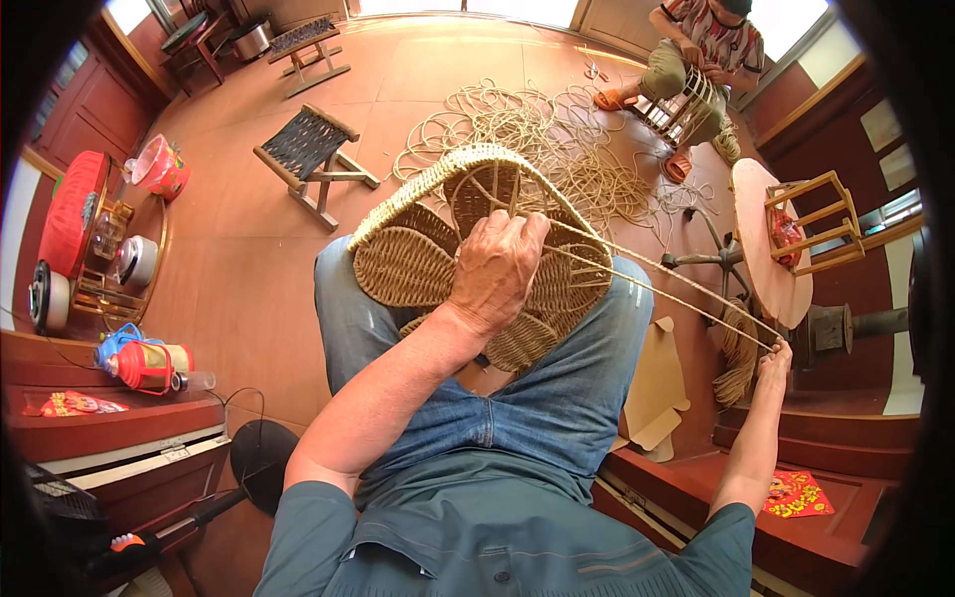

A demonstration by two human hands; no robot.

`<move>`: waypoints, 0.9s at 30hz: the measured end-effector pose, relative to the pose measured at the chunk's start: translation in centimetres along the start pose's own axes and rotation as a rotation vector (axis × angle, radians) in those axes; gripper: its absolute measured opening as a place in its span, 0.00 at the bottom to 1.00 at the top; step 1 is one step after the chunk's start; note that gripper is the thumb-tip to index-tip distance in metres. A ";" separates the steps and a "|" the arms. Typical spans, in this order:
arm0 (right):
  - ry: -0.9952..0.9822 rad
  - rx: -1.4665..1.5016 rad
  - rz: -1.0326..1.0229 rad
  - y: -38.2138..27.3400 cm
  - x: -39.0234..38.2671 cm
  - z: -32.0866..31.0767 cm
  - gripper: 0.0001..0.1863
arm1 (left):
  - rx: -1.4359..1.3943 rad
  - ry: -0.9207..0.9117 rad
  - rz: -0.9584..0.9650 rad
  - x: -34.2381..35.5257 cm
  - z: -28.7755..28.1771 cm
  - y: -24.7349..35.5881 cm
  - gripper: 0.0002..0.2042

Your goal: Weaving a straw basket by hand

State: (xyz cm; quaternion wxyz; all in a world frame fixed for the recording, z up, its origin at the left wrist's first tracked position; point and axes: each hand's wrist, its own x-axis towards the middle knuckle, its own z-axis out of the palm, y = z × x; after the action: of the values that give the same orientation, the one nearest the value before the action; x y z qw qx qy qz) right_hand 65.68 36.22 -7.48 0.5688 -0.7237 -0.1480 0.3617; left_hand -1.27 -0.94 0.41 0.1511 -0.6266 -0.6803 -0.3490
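A woven straw-coloured cord piece (403,261) with a thick braided rim and petal-shaped panels rests across my thighs. My left hand (497,261) is closed over its middle, at the frame rods under the far rim; the fingertips are hidden. Two strands of cord (668,277) run taut from beside that hand out to the right. Their far end is gripped in my right hand (774,360), whose arm is stretched well out to the side.
Loose cord (537,134) lies heaped on the floor ahead. A small folding stool (310,149) stands left of it. At the far right another person (701,70) sits working on a frame. Nearer are a round pink table (766,239), a cord bundle (738,348) and cardboard (657,388).
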 end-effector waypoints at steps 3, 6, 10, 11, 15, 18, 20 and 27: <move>0.068 -0.026 -0.085 0.2 -0.7 0.7 0.11 | -0.008 -0.012 -0.020 -0.1 -0.2 -0.1 0.02; -0.201 -0.211 -0.322 1.5 -2.0 -1.0 0.13 | -0.019 -0.004 -0.045 -0.2 -0.2 -0.2 0.03; -0.013 -0.162 -0.021 2.6 -2.2 -3.3 0.14 | -0.035 -0.021 -0.040 -0.2 -0.2 -0.2 0.03; 0.027 -0.119 0.010 2.9 -2.1 -3.5 0.13 | -0.039 -0.036 -0.034 -0.2 -0.2 -0.2 0.04; 0.118 -0.079 0.021 2.7 -2.5 -2.8 0.12 | -0.030 -0.042 -0.041 0.0 -0.2 -0.1 0.05; 0.147 -0.089 -0.040 1.8 -4.4 -2.2 0.17 | -0.026 -0.052 -0.053 -0.1 -0.3 -0.2 0.06; -0.116 -0.252 -0.156 1.6 -5.3 -2.5 0.07 | -0.017 -0.044 -0.062 -0.1 -0.3 -0.2 0.06; 0.048 -0.203 -0.063 0.8 1.3 -9.5 0.07 | -0.037 -0.054 -0.074 0.0 -0.4 0.0 0.05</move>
State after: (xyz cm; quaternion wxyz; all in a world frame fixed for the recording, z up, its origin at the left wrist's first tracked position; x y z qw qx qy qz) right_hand 72.99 29.92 -7.83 0.5068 -0.7811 -0.1929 0.3095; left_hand -1.33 -1.24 0.69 0.1079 -0.6128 -0.7003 -0.3497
